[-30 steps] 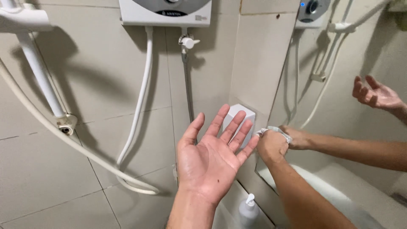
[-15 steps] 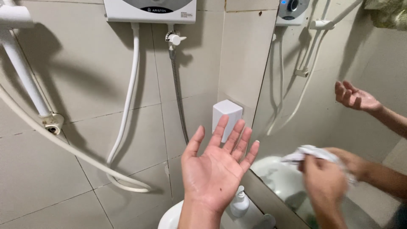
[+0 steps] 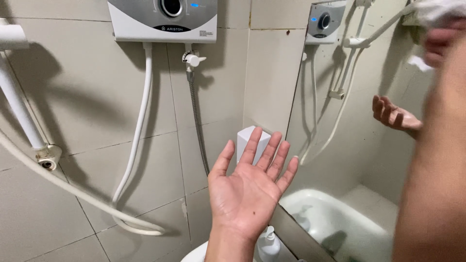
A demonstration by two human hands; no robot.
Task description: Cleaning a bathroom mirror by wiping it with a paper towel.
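Left hand (image 3: 250, 189) hovering palm-up, fingers spreading empty, blocking one white box (image 3: 248, 140), right hand (image 3: 439, 41) blurring, clutching white cloth (image 3: 437, 10), one pump bottle (image 3: 268, 244) below

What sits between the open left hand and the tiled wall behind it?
In the head view, a small white box mounted on the wall sits just behind the fingertips of the left hand; nothing else lies there.

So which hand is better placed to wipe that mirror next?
Probably the right: the right hand holds the white cloth up by the mirror, while the left hand is open and empty.
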